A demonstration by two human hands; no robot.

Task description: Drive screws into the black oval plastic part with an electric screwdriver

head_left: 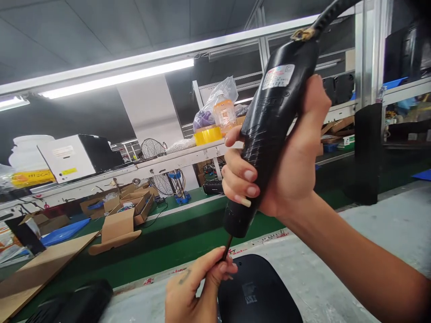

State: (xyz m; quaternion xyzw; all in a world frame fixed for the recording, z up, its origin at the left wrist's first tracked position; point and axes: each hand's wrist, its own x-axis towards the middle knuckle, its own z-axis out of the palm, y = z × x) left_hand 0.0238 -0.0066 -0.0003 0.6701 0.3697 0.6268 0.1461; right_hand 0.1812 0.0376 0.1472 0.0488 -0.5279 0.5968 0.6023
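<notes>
Right hand [289, 166] wraps the black electric screwdriver [272, 130], fingers closed around the barrel, tool tilted with its cable running off the top edge. The thin bit [227, 247] sticks out below the barrel. Left hand [195, 287] is pinched shut on the bit's tip, thumb and fingertips together; whether a screw sits there cannot be told. Just beside and below the left hand lies a dark rounded plastic cover [259, 291] with a small label, resting on the bench.

Judgement on doing this well: keep the barrel steady and in line with the bit, keep the pinch low and light at the tip, and keep the trigger fingers quiet while the other fingers are on the bit.

Bench top [387, 224] is pale grey and scuffed. Beyond it runs a green conveyor belt [175, 237] carrying open cardboard boxes [124, 215]. Well behind, a metal shelf rail [175, 159] holds yellow tape rolls [208, 134], a bagged bottle [225, 110] and a white box [67, 157]. A small fan [153, 150] stands back there. Strip light [117, 78] overhead.
</notes>
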